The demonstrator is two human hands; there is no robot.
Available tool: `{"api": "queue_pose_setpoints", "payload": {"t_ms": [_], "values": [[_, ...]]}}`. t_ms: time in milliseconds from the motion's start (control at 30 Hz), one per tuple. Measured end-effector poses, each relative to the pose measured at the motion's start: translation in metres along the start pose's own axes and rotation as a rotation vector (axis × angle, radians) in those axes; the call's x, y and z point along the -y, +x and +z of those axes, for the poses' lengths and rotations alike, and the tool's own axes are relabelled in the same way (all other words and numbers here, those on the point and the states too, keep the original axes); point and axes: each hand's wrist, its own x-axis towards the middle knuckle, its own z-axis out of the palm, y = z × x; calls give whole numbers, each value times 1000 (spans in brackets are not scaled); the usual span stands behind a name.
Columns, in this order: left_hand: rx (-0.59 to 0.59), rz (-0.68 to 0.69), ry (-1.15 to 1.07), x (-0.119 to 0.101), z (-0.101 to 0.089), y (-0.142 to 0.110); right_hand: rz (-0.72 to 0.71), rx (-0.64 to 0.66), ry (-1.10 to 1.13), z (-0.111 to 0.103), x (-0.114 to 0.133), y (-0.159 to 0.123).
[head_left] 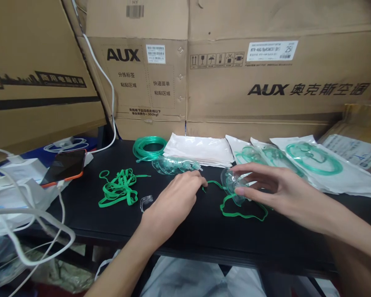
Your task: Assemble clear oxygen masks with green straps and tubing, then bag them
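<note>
My right hand (268, 189) grips a clear oxygen mask (230, 183) between thumb and fingers, just above the black table. A green elastic strap (243, 215) hangs from the mask in a loop, and its other end runs left to my left hand (176, 198). The fingers of that hand are curled down at the strap's end; the thumb is hidden. Behind my left hand lies a row of nested clear masks (173, 166). To the left sit a heap of green elastic straps (120, 189) and several thin metal strips (146, 202).
A coil of green tubing (150, 147) and a stack of white pouches (198, 149) lie at the back. Packed mask sets (315, 159) are at the right. A phone (64, 166) and white cables (49, 214) crowd the left. Cardboard boxes (219, 99) wall the rear.
</note>
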Motion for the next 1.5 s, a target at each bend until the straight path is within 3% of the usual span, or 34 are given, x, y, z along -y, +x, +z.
{"api": "queue_pose_setpoints", "payload": {"t_ms": [200,367,500,633,967,1233,1500], "values": [[26,-67,-62,-1,-8,0,-12,38,29,-4,1,-2],[-1,-3,-97,-14,-16,13,11,58,70,-8,-3,-3],[-98,-25,-278,-30,-28,22,6,8,131,-12,-5,-3],[-108,-84,-343,-37,-35,21,-16,-60,109,-13,-5,-3],[-104,-111,-353,-40,-35,21,-27,-76,150,-9,-1,-2],[-114,-151,-408,-43,-35,24,-114,8,208,-4,0,-3],[-251,-49,-504,-45,-34,26,-203,-44,120,-4,0,0]]}}
